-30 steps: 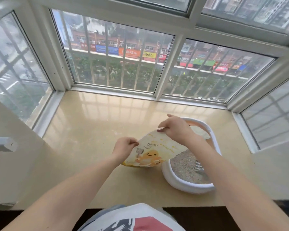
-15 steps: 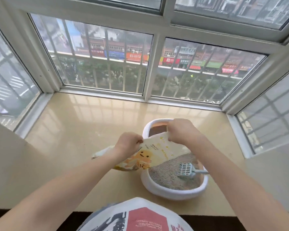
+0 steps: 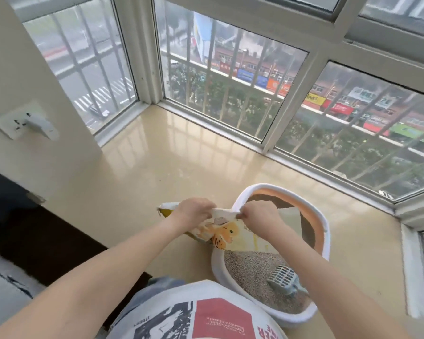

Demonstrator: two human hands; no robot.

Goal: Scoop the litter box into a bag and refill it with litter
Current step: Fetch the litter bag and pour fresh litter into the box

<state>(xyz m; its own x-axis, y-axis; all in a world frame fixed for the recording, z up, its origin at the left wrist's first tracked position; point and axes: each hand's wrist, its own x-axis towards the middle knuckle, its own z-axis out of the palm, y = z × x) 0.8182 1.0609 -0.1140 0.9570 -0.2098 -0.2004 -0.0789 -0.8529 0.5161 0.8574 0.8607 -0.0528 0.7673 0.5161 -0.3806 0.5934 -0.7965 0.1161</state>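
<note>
Litter bag [image 3: 233, 237] top edge pinched between left hand [image 3: 192, 212], right hand [image 3: 260, 216], over litter box [image 3: 326, 231]

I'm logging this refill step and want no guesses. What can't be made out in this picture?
Head view only:
- litter bag mouth: covered by the left hand and right hand.
- Bag print: too small to read.
- litter box far floor: hidden behind the bag.
- scoop handle: passes under the right forearm.

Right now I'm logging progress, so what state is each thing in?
litter bag: top edge gripped, leaning over the box
left hand: grips bag top
right hand: grips bag top
litter box: holds grey litter
scoop: lying in the litter
</note>
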